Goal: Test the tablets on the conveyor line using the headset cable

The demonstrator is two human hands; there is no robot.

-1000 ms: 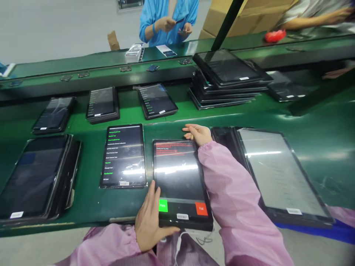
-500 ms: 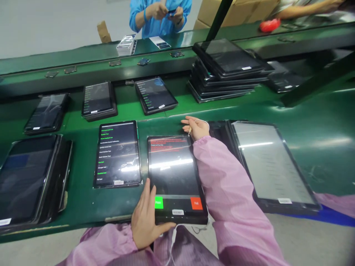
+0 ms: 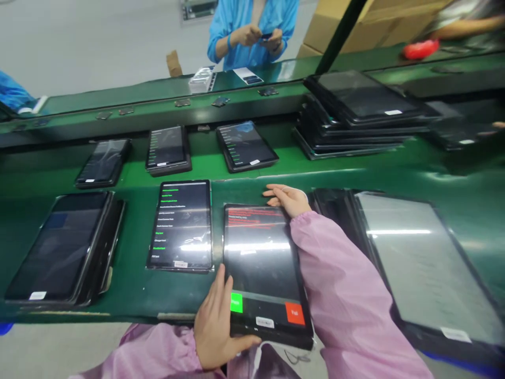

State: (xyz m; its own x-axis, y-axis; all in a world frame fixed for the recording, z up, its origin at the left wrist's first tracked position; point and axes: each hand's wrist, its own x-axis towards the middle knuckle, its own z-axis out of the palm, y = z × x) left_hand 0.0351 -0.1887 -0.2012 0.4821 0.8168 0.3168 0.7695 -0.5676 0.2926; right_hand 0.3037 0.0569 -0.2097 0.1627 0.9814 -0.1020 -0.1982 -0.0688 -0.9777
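Note:
A tablet lies in front of me on the green bench, with red text at the top of its screen, a green button and a red button near its bottom edge. My left hand grips its near left corner, fingers beside the green button and thumb along the near edge. My right hand rests at its far right corner, fingers drawn together in a pinch; what they hold is hidden. A thin white cable hangs below the near edge.
A tablet with green list text lies just left, a stack of dark tablets further left, and a large tablet right. Beyond are three tablets on the belt, a tall stack, and a person in blue.
My view shifted slightly. Both hands stay at the same corners of the tablet; the right hand's fingers settled closer to its far edge.

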